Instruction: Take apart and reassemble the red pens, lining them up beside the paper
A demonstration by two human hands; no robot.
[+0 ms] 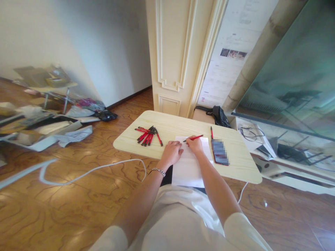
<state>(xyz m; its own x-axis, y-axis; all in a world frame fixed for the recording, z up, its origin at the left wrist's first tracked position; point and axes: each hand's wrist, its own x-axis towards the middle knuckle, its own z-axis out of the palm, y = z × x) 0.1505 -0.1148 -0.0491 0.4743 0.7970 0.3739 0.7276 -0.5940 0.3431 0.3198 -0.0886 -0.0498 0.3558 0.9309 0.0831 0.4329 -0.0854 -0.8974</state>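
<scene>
A red and black pen [197, 137] is gripped in the fingers of my right hand [195, 146], its dark tip pointing left, close over a white sheet of paper [188, 172]. The sheet hangs past the near edge of the pale table [235, 167]. My left hand [172, 153] lies on the paper's left side, fingers laid flat and holding nothing. To the left, several similar red and black pens [146, 136] form a loose pile. On the right lies a phone [220, 153] with its screen blurred, and another red and black pen [211, 133] just beyond it.
A black bag [220, 115] sits behind the table. Right of it, a low white cabinet [290, 177] carries cables and papers below a large dark screen [293, 76]. Boxes and bags [52, 129] clutter the left floor. A white cable [94, 170] crosses the wooden floor.
</scene>
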